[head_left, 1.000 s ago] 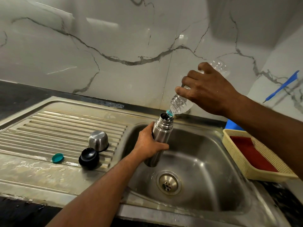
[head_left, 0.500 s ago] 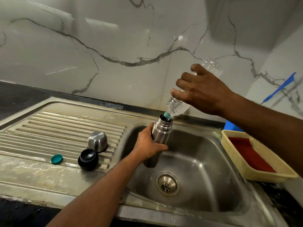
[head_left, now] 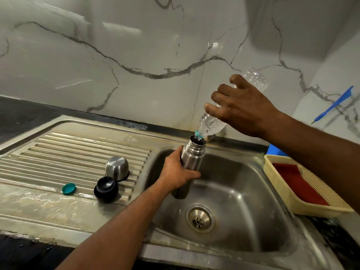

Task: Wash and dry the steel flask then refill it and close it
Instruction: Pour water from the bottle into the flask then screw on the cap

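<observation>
My left hand [head_left: 176,172] grips the open steel flask [head_left: 191,158] around its middle, holding it slightly tilted over the sink basin [head_left: 243,191]. My right hand [head_left: 239,108] holds a clear plastic bottle [head_left: 211,124] upended, its neck at the flask's mouth. On the ribbed drainboard [head_left: 58,152] to the left stand the flask's steel cup [head_left: 116,168] upside down and its black stopper [head_left: 106,189]. A small teal bottle cap [head_left: 69,188] lies beside them.
A yellow plastic basket [head_left: 319,207] holding a red cloth [head_left: 296,184] sits at the sink's right edge, with something blue [head_left: 274,150] behind it. The drain [head_left: 199,218] lies below the flask. A blue-handled tool [head_left: 333,104] hangs on the marble wall at right. The drainboard is wet.
My right hand has tipped the plastic bottle steeper and raised its base. The flask and my left hand stay almost where they were.
</observation>
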The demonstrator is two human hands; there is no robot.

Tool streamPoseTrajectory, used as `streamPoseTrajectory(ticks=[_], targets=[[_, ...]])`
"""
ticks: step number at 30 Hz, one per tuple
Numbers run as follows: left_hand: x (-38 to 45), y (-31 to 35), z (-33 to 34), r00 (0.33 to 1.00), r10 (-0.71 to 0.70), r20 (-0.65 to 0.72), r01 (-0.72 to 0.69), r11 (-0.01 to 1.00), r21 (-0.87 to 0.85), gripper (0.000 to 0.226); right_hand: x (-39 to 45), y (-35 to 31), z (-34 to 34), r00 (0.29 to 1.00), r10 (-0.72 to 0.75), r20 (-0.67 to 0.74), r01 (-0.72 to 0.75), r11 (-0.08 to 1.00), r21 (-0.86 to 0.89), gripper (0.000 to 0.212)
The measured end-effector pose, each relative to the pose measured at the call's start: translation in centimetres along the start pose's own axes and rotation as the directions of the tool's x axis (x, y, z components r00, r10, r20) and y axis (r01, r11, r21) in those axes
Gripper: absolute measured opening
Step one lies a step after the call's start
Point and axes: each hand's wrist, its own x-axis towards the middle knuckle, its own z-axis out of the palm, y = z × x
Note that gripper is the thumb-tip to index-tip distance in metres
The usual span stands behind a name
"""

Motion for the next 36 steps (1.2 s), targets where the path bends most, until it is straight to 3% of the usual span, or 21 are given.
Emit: streamPoseTrajectory(ticks=[36], targets=[[-0.2,0.3,0.0,0.998,-0.028,-0.052,0.029,0.999,0.022,0.079,1.2,0.4,-0.8,0.994,-0.113,-0.012,0.110,0.985,-0.135,0.037]])
